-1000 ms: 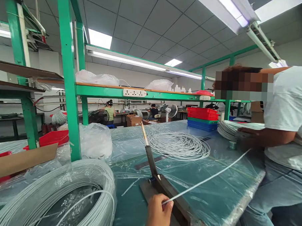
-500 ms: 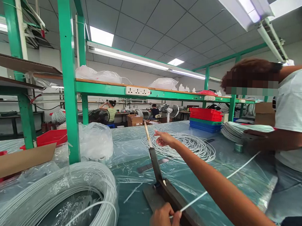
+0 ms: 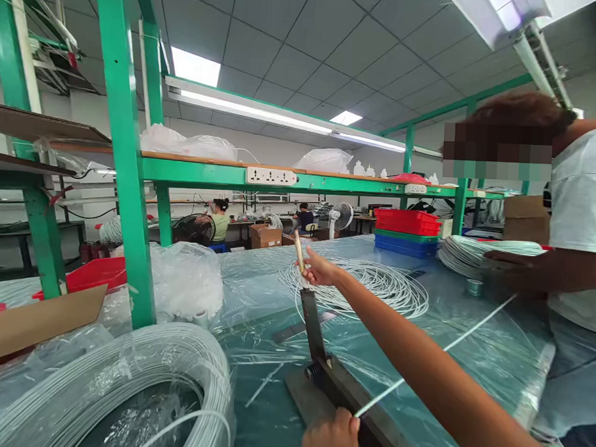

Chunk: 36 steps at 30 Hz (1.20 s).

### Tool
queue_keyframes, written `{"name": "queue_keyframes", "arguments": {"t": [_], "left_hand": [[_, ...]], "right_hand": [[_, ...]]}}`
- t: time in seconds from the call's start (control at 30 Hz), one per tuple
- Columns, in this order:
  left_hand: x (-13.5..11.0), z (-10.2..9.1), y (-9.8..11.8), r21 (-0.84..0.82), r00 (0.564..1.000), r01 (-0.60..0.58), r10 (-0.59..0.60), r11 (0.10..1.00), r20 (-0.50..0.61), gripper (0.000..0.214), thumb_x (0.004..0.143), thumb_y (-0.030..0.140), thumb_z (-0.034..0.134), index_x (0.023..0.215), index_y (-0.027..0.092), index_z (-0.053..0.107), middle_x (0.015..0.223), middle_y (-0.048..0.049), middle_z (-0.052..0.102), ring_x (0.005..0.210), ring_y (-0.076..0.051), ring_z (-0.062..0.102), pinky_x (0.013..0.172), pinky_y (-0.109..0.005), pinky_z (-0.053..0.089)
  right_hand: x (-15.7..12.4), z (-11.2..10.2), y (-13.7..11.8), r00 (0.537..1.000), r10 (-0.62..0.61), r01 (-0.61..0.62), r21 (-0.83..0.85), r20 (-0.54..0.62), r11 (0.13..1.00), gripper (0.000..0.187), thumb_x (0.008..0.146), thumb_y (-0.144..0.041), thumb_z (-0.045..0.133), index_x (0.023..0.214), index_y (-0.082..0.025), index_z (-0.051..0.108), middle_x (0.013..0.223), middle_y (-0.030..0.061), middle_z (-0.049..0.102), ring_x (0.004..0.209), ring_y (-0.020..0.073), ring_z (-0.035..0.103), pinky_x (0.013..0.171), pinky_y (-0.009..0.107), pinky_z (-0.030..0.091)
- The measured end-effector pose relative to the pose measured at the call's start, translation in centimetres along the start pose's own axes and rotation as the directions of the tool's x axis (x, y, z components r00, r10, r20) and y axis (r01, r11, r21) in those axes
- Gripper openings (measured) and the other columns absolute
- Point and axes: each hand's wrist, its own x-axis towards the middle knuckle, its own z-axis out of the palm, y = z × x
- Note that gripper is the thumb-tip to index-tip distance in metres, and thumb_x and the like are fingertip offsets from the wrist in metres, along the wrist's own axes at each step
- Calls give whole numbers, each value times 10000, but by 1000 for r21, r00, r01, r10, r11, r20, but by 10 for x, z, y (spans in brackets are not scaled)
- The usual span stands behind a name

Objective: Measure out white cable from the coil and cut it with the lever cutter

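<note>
My left hand, at the bottom centre, is closed on a white cable that lies across a dark metal lever cutter. My right hand reaches in from the right, its fingers curled on the cutter's raised wooden handle. From my left hand the cable runs up and right, passing behind my right forearm, towards a co-worker. Behind the cutter lies a loose coil of white cable.
A large plastic-wrapped cable coil lies at the front left, beside a green post. Red and blue bins stand at the back. Another cable coil and a small metal tin are near the co-worker.
My right hand has moved from beside the wooden handle onto it, and the lever now stands more upright. My left hand stays on the cable. The view has shifted slightly.
</note>
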Motion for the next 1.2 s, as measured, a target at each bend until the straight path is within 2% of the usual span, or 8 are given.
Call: {"name": "queue_keyframes", "arguments": {"t": [0.23, 0.4, 0.53, 0.6, 0.77, 0.97, 1.07, 1.2], "left_hand": [[-1, 8, -9, -177, 987, -5, -24, 984, -160, 207, 851, 240, 432, 766, 236, 621, 766, 4, 682, 782, -189, 619, 610, -250, 336], [-2, 13, -12, -240, 982, -36, -9, 970, -187, 161, 823, 225, 470, 752, 220, 615, 760, 2, 671, 779, -172, 609, 623, -241, 325], [-3, 15, -13, -253, 976, -60, 4, 966, -217, 144, 812, 231, 485, 748, 219, 613, 755, 5, 665, 761, -177, 605, 615, -252, 316], [-3, 15, -14, -261, 973, -65, 3, 963, -230, 135, 809, 231, 490, 746, 219, 609, 755, 7, 663, 761, -179, 604, 621, -256, 314], [-4, 15, -15, -283, 973, -73, 6, 956, -230, 123, 799, 237, 500, 735, 221, 604, 756, 10, 662, 757, -172, 605, 621, -247, 316], [-3, 12, -14, -281, 974, -75, 10, 957, -226, 132, 790, 241, 502, 687, 215, 580, 706, 8, 653, 722, -162, 611, 564, -230, 298], [-3, 12, -14, -282, 972, -78, 10, 956, -233, 135, 787, 247, 506, 672, 214, 568, 676, 9, 641, 707, -156, 609, 543, -224, 287], [-3, 14, -15, -285, 975, -67, 2, 956, -223, 136, 794, 257, 499, 690, 216, 576, 697, 6, 645, 725, -155, 612, 569, -220, 302]], "right_hand": [[-104, -34, 2, 999, -38, 36, 54, 30, 998, 540, 867, -558, 144, 878, -161, 510, 573, 71, 616, 445, 98, 564, 404, 145, 451], [-185, -42, 37, 1000, -17, 16, 80, 18, 997, 346, 897, -407, 308, 812, -151, 526, 585, 63, 624, 449, 91, 574, 403, 124, 446], [-227, -41, 71, 994, 67, -56, 127, -84, 990, 160, 806, -306, 538, 771, -150, 541, 546, 16, 584, 394, 58, 527, 375, 89, 416], [-238, -43, 88, 984, 123, -104, 145, -130, 984, 156, 739, -276, 623, 808, -155, 552, 551, -2, 572, 380, 39, 504, 359, 70, 392], [-245, -53, 119, 985, 151, -140, 115, -87, 983, 526, 675, -330, 649, 1135, -179, 444, 624, -8, 581, 329, 25, 452, 294, 78, 333], [-249, -49, 126, 975, 221, -223, -82, -27, 971, 311, 642, -352, 556, 863, -144, 488, 552, -32, 500, 284, 13, 371, 249, 97, 273], [-249, -50, 132, 949, 315, -312, -121, 6, 942, 378, 578, -318, 542, 918, -177, 456, 411, -104, 369, 246, 17, 244, 225, 104, 204], [-250, -54, 146, 940, 339, -322, -222, 39, 920, 401, 549, -326, 538, 914, -204, 425, 291, -122, 319, 240, 52, 238, 234, 107, 211]]}}
